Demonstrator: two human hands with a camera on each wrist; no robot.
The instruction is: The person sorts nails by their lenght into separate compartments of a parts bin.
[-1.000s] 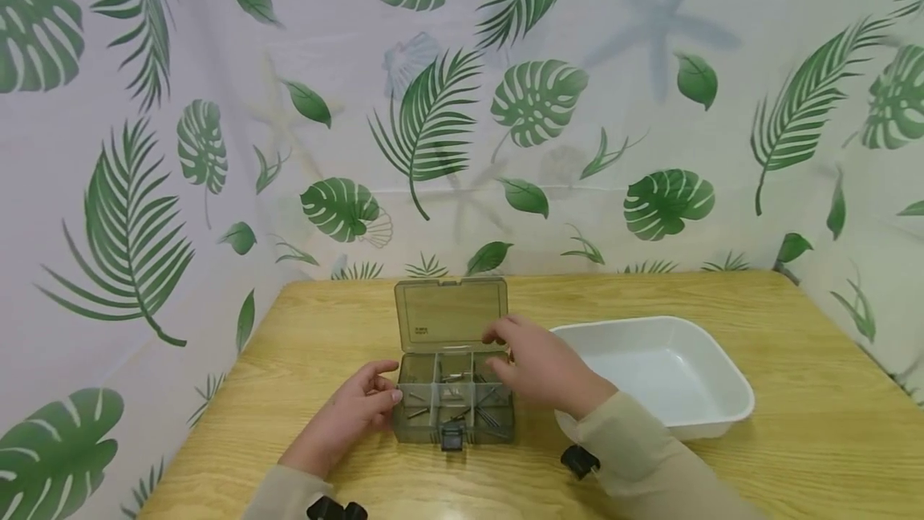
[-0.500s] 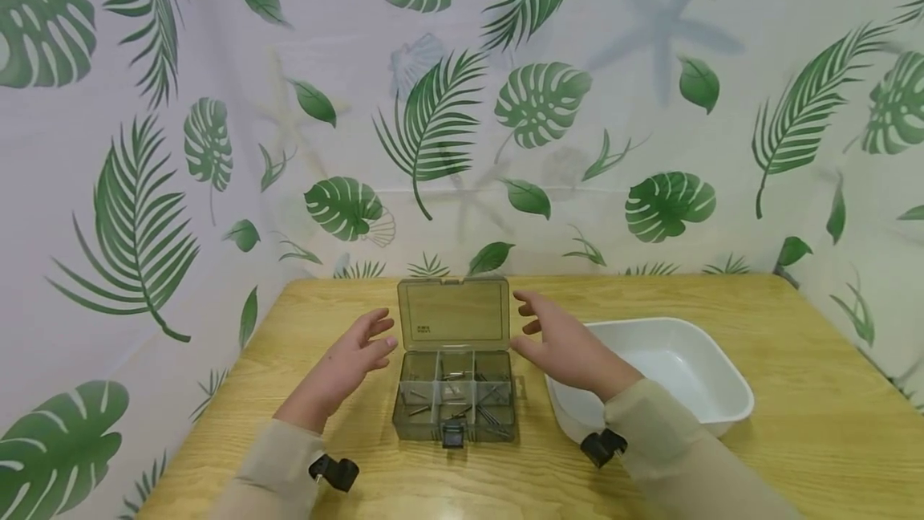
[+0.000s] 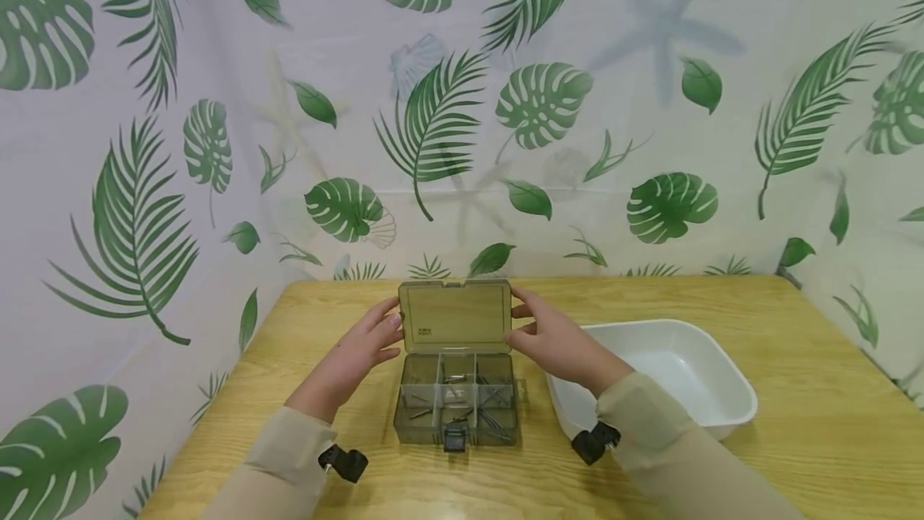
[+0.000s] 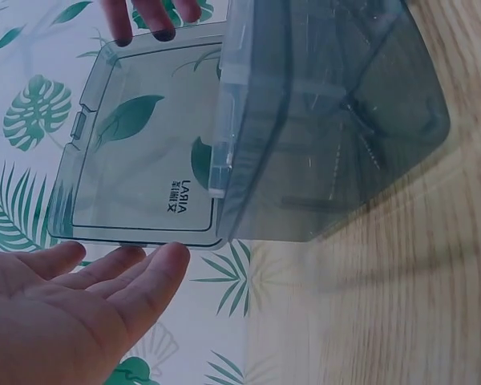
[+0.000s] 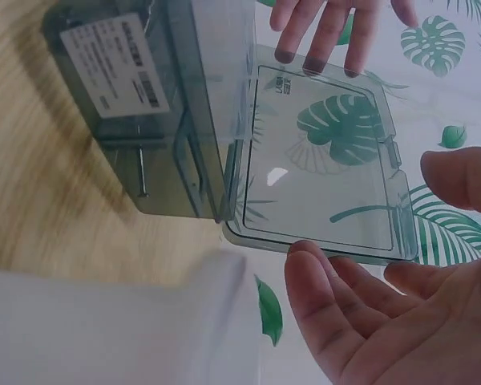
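Note:
A smoky, see-through compartment box (image 3: 456, 433) stands on the table with its hinged lid (image 3: 458, 315) raised upright at the back. Thin metal pieces, like small screws or pins, lie in its divided compartments. At the lid's left edge is my left hand (image 3: 355, 353), its fingertips right along the side. My right hand (image 3: 566, 345) faces it at the lid's right edge, fingers extended. The left wrist view shows the lid (image 4: 144, 144) with fingertips at both side edges. In the right wrist view a white label (image 5: 116, 68) is stuck on the box.
A white rectangular basin (image 3: 711, 420) stands to the right of the box, partly behind my right forearm. The wood-grain table (image 3: 808, 392) ends at a leaf-printed cloth (image 3: 462, 143) behind and at the sides. Black wrist mounts (image 3: 345, 462) sit on both sleeves.
My hands have left the box's body and risen to the lid. They first stood apart on either side, then closed in on the lid's side edges. The lid stays upright.

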